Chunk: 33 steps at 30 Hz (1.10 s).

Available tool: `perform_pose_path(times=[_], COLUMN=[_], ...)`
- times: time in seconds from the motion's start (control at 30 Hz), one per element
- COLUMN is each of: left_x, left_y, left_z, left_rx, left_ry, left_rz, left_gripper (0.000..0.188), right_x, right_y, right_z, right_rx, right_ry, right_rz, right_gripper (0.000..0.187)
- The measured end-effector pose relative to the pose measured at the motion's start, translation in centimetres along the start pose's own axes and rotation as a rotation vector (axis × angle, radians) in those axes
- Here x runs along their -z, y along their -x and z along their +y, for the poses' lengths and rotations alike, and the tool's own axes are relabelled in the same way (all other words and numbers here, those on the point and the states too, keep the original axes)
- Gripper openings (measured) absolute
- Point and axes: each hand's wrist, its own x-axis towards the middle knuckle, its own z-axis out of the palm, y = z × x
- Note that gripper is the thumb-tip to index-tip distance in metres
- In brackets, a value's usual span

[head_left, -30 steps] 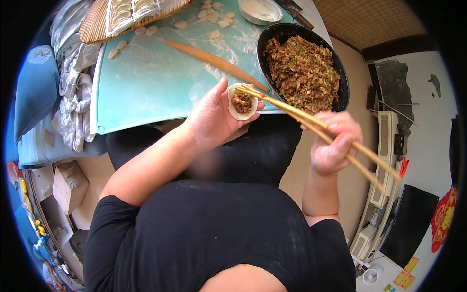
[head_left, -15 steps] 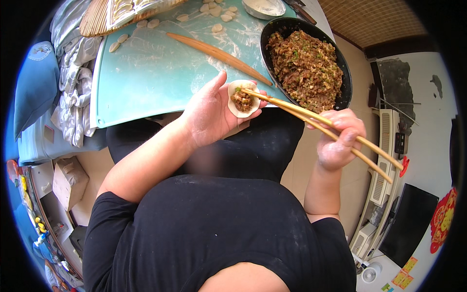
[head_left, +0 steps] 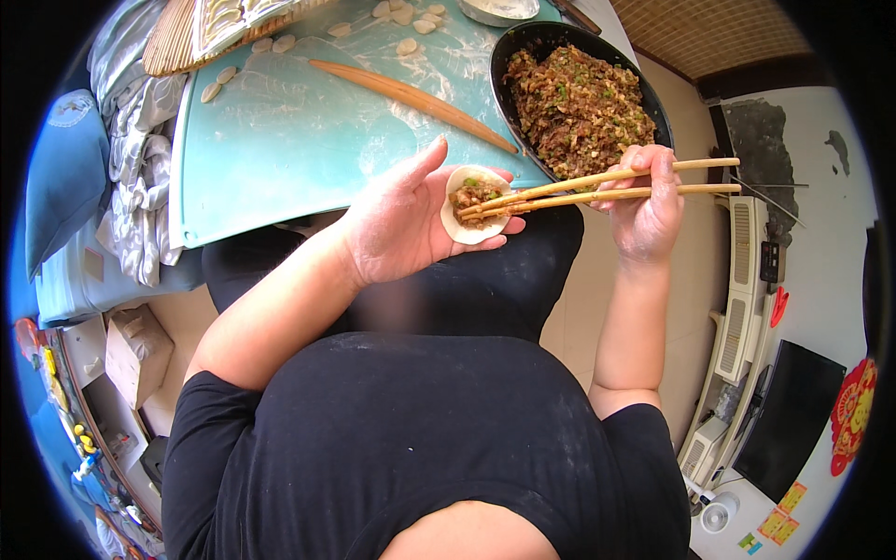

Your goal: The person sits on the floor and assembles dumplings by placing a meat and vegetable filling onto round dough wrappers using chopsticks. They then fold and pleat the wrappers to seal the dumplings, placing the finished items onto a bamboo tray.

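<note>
My left hand point(head_left: 401, 222) is palm up, cradling a round dumpling wrapper point(head_left: 457, 227) on its fingers, thumb held away. A small mound of meat filling point(head_left: 473, 194) with green bits lies on the wrapper. In my right hand point(head_left: 646, 207) is a pair of wooden chopsticks point(head_left: 583, 191), gripped midway, with their tips touching the filling. Beyond the right hand stands a black pan point(head_left: 497, 86) heaped with the same minced filling point(head_left: 583, 107). A tapered wooden rolling pin point(head_left: 411, 98) lies on the floured turquoise mat point(head_left: 271, 159).
Several small dough pieces point(head_left: 407, 46) are scattered at the mat's far side. A woven tray point(head_left: 173, 42) holding a white dumpling tray point(head_left: 207, 42) sits far left. Behind the pan is a metal bowl of flour point(head_left: 499, 11). Crumpled cloth point(head_left: 140, 168) lies left of the mat.
My right hand has moved up and turned, swinging the chopsticks nearly level. Their tips have shifted down across the filling. The left hand stays almost in place.
</note>
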Motion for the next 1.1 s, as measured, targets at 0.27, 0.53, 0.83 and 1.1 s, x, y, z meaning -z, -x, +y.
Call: perform_pose_path(times=[0.27, 0.53, 0.83, 1.1], left_x=[0.3, 0.4, 0.1, 0.4], left_y=[-0.2, -0.4, 0.0, -0.1], left_z=[-0.1, 0.0, 0.5, 0.4], left_rx=[-0.053, -0.123, -0.203, -0.294], left_ry=[-0.041, -0.085, 0.055, 0.133], left_rz=[0.121, 0.262, 0.205, 0.214], left_gripper=[0.066, 0.064, 0.063, 0.062], right_x=[-1.0, -2.8, -1.5, -3.3], right_y=[0.3, 0.9, 1.2, 2.8], right_z=[0.5, 0.2, 0.8, 2.1], right_rx=[0.008, 0.073, 0.037, 0.041], right_ry=[0.024, -0.001, -0.087, -0.119], right_rz=[0.106, 0.221, 0.309, 0.484], right_gripper=[0.03, 0.033, 0.032, 0.031])
